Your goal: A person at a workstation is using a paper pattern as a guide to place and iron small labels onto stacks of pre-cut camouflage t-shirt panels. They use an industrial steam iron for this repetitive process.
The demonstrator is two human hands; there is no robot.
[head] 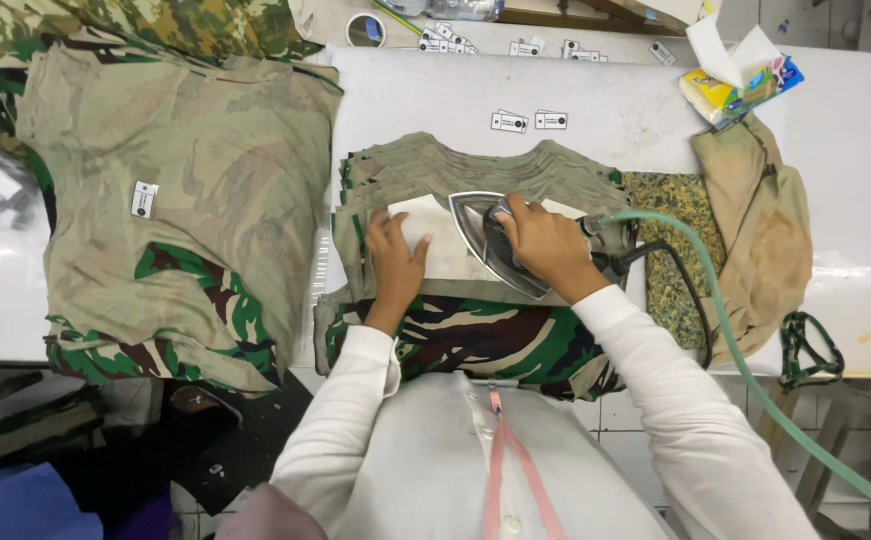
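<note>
My right hand (pixel 548 243) grips the handle of a steam iron (pixel 486 245), whose metal sole points left over a white cloth sheet (pixel 446 250). My left hand (pixel 397 262) lies flat on that white sheet, fingers together, just left of the iron's tip. The sheet rests on a stack of camouflage garments (pixel 476 170) on the white table (pixel 616 110). A green hose (pixel 746 370) and a black cord (pixel 691 290) run from the iron's rear toward the right and down.
A big pile of camouflage shirts (pixel 176 200) with a small label lies at the left. Tan and patterned cloths (pixel 756 240) sit at the right, a tissue pack (pixel 741 85) behind them. Small paper tags (pixel 526 121) and a tape roll (pixel 366 30) are at the back.
</note>
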